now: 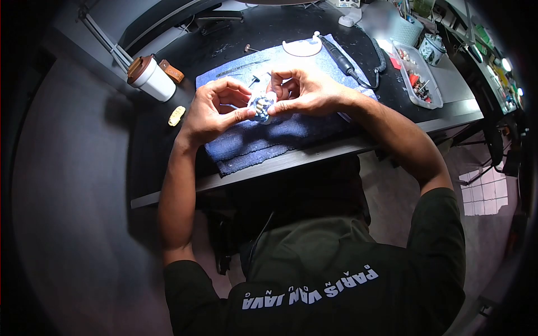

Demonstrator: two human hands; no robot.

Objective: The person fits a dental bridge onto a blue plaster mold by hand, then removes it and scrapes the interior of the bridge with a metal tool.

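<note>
Between my two hands, over a blue towel [269, 132], is a small blue and white piece [261, 106] with cream, tooth-like parts on it. My left hand [219, 106] grips its left side with the thumb and fingers. On the other side, my right hand [300, 92] pinches its edge, the thumb low and the index finger bent above. Fingers hide part of the piece, and its fine detail is too small to tell. A small dark tool [255, 79] lies on the towel just behind the hands.
A black handpiece [339, 57] with a coiled cord lies at the towel's right. Farther right stands a clear tray [430, 101] of small parts. A white cup [157, 84] with brown lid, a brown leather piece [171, 71] and a yellow piece [176, 116] are at left.
</note>
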